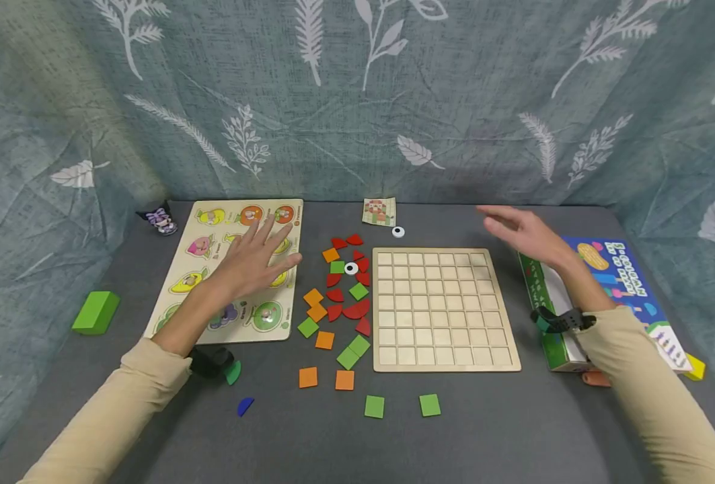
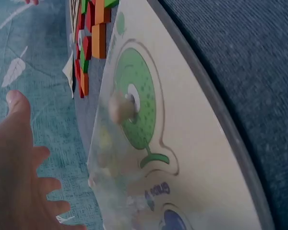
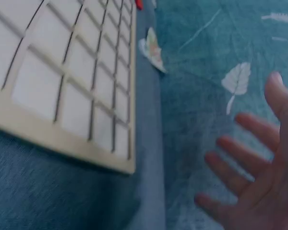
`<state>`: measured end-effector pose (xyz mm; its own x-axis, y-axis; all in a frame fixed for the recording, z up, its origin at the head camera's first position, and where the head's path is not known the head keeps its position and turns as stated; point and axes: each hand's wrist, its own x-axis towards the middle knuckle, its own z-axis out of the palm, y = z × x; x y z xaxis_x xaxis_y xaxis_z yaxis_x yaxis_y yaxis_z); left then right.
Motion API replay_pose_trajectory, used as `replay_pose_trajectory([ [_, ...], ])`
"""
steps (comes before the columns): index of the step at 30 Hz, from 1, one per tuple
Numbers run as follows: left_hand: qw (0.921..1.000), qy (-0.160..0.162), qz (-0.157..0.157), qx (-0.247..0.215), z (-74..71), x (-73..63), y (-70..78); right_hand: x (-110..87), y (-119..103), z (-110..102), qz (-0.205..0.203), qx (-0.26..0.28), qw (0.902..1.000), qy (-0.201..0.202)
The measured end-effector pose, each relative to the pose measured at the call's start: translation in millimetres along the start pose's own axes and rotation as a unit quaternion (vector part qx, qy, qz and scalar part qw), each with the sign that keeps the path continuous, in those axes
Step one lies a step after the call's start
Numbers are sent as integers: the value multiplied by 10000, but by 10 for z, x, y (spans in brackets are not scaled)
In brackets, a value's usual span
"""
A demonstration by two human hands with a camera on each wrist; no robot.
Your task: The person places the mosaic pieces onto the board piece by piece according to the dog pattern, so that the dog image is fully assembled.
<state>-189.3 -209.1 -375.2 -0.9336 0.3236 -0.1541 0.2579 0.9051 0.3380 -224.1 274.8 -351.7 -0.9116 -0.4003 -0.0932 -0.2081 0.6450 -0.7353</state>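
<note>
My left hand (image 1: pixel 249 263), fingers spread and holding nothing, hovers over the wooden fruit puzzle board (image 1: pixel 175 296). In the left wrist view a green melon piece (image 2: pixel 146 103) with a round knob shows on that board beside the hand. My right hand (image 1: pixel 523 235) is held in the air with its fingers extended, between the wooden grid board (image 1: pixel 448 366) and a colourful box (image 1: pixel 614 269); nothing is in it. In the right wrist view the corner of the grid board (image 3: pixel 86 155) lies left of the hand. The grid's square cells hold no pieces.
Between the boards lie loose orange squares (image 1: pixel 324 341), green squares (image 1: pixel 374 407), red pieces (image 1: pixel 356 309) and a white eye disc (image 1: pixel 351 268). A picture card (image 1: pixel 379 212) lies behind. Left stand a green block (image 1: pixel 95 312) and a small figurine (image 1: pixel 160 219); a yellow block (image 1: pixel 695 367) is far right.
</note>
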Motion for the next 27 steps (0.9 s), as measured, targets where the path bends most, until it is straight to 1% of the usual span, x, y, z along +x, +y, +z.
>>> replay_pose_trajectory([
  [3,9998,70,182,-101,20,-9,19,-23,89,34,-216,313,9991,-206],
  [6,9992,76,307,-231,34,-21,52,-39,172,76,-333,443,9982,-213],
  [10,9987,8,329,-398,52,-49,91,-43,240,102,-530,595,9966,-194],
  [13,9984,9,271,-503,59,-71,98,-34,276,115,-541,547,9967,-246],
  [15,9979,27,207,-610,65,-84,93,-30,291,127,-522,312,9977,-297],
  [17,9970,68,165,-755,78,-93,86,-23,313,146,-659,-153,9970,-365],
  [19,9957,100,136,-908,94,-97,84,-11,327,168,-938,-699,9919,-503],
  [22,9937,199,146,-1089,121,-89,86,8,342,195,-1322,-1400,9787,-711],
  [24,9923,263,167,-1197,132,-78,101,15,346,208,-1402,-1585,9732,-902],
  [27,9896,357,214,-1374,149,-53,128,19,347,220,-1298,-1658,9714,-1101],
])
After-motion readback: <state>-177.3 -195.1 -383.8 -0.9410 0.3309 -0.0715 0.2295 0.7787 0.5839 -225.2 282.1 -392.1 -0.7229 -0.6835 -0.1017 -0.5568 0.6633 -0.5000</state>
